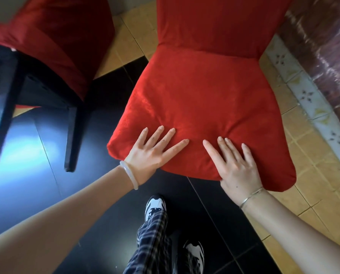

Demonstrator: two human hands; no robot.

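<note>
A chair in a red fabric cover (200, 91) stands in front of me, its seat facing me and its backrest rising at the top of the view. My left hand (151, 151) lies flat on the front left of the seat with its fingers spread. Beside it, my right hand (234, 165) presses flat on the front right of the seat, fingers straight. The fabric puckers in small folds between the two hands. Neither hand grips the cover.
A second red-covered chair (52, 42) with black legs (72, 139) stands at the left. The floor is glossy black tile (46, 175) near me and yellow tile (313, 175) at the right. A brown wall (323, 46) with a patterned border runs along the right. My shoes (155, 206) are below.
</note>
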